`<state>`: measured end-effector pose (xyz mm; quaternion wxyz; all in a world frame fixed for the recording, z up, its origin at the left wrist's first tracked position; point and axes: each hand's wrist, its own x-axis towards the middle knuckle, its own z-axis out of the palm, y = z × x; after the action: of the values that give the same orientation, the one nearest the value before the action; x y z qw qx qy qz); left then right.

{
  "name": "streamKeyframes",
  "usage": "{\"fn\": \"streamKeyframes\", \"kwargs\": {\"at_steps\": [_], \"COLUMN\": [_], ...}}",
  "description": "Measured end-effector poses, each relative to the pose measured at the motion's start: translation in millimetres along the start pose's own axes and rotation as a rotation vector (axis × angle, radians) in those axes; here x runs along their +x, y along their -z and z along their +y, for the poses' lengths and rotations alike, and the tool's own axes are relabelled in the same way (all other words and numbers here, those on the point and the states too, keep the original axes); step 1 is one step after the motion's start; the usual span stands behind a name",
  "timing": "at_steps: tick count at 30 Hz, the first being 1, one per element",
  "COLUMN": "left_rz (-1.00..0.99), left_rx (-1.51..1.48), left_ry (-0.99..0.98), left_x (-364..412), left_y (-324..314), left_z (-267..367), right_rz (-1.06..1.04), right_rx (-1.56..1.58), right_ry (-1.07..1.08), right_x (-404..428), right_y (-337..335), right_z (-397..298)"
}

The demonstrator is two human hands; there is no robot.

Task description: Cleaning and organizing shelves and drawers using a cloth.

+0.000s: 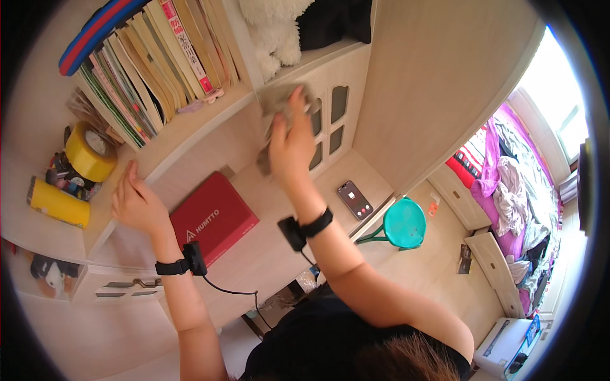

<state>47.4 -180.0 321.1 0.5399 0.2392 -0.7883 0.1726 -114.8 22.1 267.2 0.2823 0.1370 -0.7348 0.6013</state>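
Note:
My right hand (291, 150) holds a grey-brown cloth (274, 102), blurred by motion, in front of the cabinet door (350, 78) with small grey panes. My left hand (136, 202) rests its fingers at the edge of the wooden shelf (190, 126), with nothing seen in it. Rows of books (143, 66) stand on that shelf. Close to the left hand are a yellow tape roll (93, 150) and a yellow cylindrical container (59, 202). Below the shelf, a red shoe box (214, 219) lies on the desktop. A smartphone (354, 200) with a lit screen lies further right.
A white plush toy (276, 33) sits in the upper compartment beside black fabric (333, 24). A teal stool (405, 224) stands on the floor by the desk. Cables hang from both wrist straps. At the right are a bed with rumpled bedding (512, 195) and a white box (505, 343).

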Motion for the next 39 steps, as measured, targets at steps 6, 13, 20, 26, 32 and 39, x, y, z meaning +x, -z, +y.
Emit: {"fn": "streamKeyframes", "kwargs": {"at_steps": [6, 13, 20, 26, 32, 39], "left_rz": [0.028, 0.055, 0.063, 0.07, 0.083, 0.083], "left_rx": [-0.095, -0.079, -0.031, 0.018, -0.027, -0.013], "left_ry": [-0.057, -0.063, -0.046, -0.028, -0.03, -0.033], "left_x": [-1.8, 2.4, 2.1, -1.1, -2.3, -5.2], "left_y": [-0.8, -0.7, -3.3, -6.6, -5.3, -9.8], "left_z": [-7.5, 5.7, 8.2, 12.2, 9.1, 1.9], "right_rz": [0.008, 0.137, 0.24, 0.286, 0.056, -0.014], "right_rx": [-0.126, -0.043, -0.169, -0.148, -0.103, 0.057], "right_ry": [0.109, -0.024, -0.081, -0.313, -0.577, -0.661], "right_x": [20.6, 152.4, 129.9, 60.0, 16.9, -71.2], "right_y": [12.0, 50.4, 40.3, 19.9, 21.1, -9.6], "right_z": [16.3, 87.3, 147.0, 196.9, 189.8, 164.8]}}
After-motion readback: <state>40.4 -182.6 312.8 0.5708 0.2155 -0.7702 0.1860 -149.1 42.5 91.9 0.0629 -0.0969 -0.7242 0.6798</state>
